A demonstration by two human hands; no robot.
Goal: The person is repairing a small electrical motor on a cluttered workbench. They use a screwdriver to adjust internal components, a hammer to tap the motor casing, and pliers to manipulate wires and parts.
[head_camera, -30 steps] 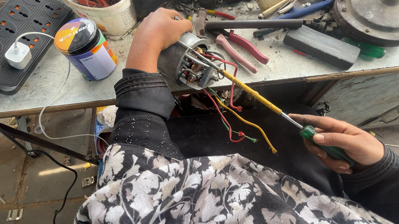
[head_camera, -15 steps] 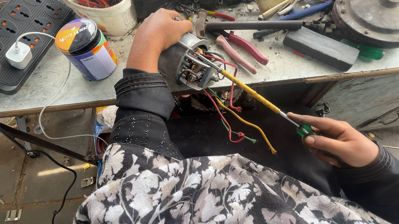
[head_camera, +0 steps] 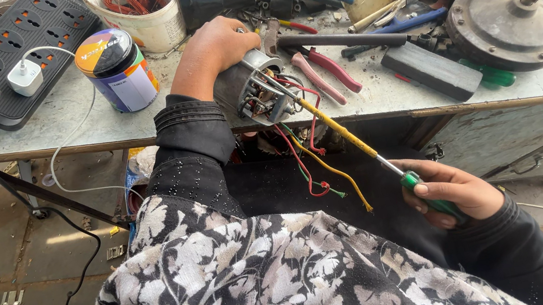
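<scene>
My left hand point(head_camera: 214, 50) grips a small grey electric motor point(head_camera: 254, 93) at the front edge of the workbench point(head_camera: 68, 120). Its open end faces me, with red, yellow and green wires point(head_camera: 310, 161) hanging down from it. My right hand point(head_camera: 450, 190) holds the green handle of a long screwdriver point(head_camera: 351, 145) with a yellow shaft. The screwdriver's tip reaches into the motor's open end.
On the bench lie a black power strip point(head_camera: 12, 49) with a white plug, a tin can point(head_camera: 118, 69), a white tub of copper wire point(head_camera: 141, 9), pink-handled pliers point(head_camera: 320, 71), a black block point(head_camera: 428, 69), a round motor cover point(head_camera: 511, 24) and several tools. A cable hangs to the floor.
My right hand has shifted slightly on the screwdriver handle while the tip stays in the motor. My left hand and the motor have not moved.
</scene>
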